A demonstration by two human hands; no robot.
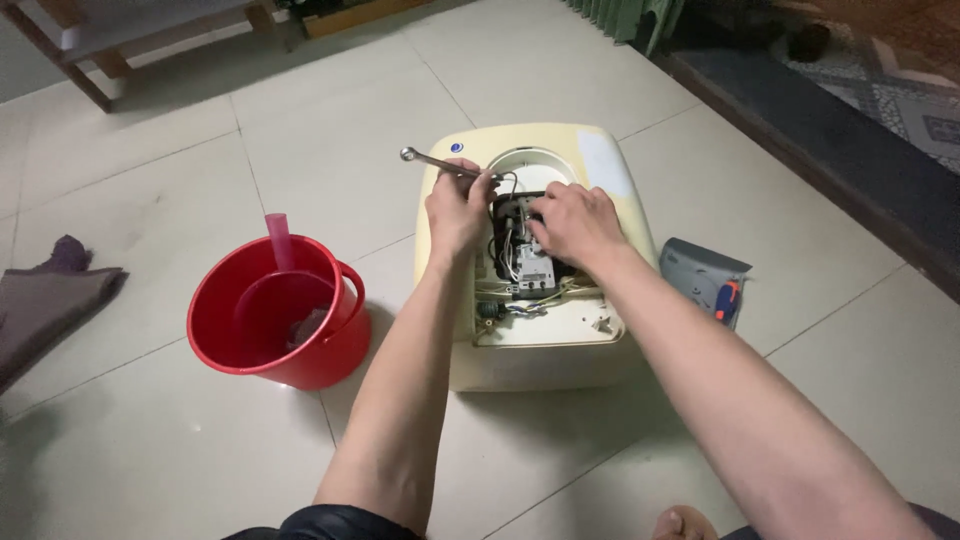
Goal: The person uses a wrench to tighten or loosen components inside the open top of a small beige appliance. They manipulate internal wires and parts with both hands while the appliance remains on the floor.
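A cream-coloured boxy appliance lies on the tiled floor with its cover off, showing wires and a grey electrical block inside the opening. My left hand is closed around a metal wrench whose free end sticks out to the upper left over the casing. My right hand rests in the opening, fingers curled onto the parts by the wiring; what the fingertips touch is hidden.
A red bucket with a smaller red scoop and pink handle inside stands left of the appliance. A brown cloth lies far left. A grey pouch with an orange-blue screwdriver lies right. Dark ledge at upper right.
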